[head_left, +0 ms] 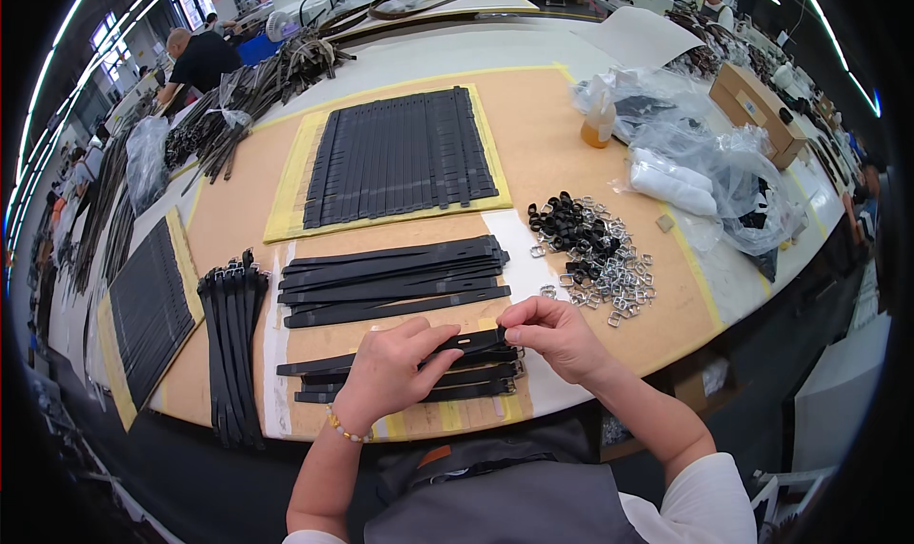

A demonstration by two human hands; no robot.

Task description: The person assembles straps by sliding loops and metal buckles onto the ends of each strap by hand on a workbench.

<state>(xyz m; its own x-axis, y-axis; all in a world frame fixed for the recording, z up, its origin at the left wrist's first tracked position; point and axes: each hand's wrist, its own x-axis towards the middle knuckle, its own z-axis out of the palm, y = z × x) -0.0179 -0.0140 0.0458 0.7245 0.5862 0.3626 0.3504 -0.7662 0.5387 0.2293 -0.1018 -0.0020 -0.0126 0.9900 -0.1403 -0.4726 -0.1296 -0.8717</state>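
Observation:
A black belt strap [482, 338] with a small slot near its end stretches between my two hands at the table's near edge. My left hand [392, 368] is closed on it, thumb and fingers along the strap. At the strap's end, my right hand [557, 339] pinches with thumb and forefinger; whatever small part sits between the fingertips is mostly hidden. Under my hands lie several black straps [476, 390] with metal buckles at their right ends. Just beyond is a stack of flat black straps [395, 277]. Black loops [576, 228] and silver buckles [621, 285] are heaped to the right.
Farther back, a yellow-edged board [278, 222] carries a row of black straps. A similar board [119, 377] and a buckled strap bundle [231, 344] lie left. An amber-liquid bottle [598, 127], plastic bags [743, 192] and a cardboard box [757, 116] stand right. Other people work behind.

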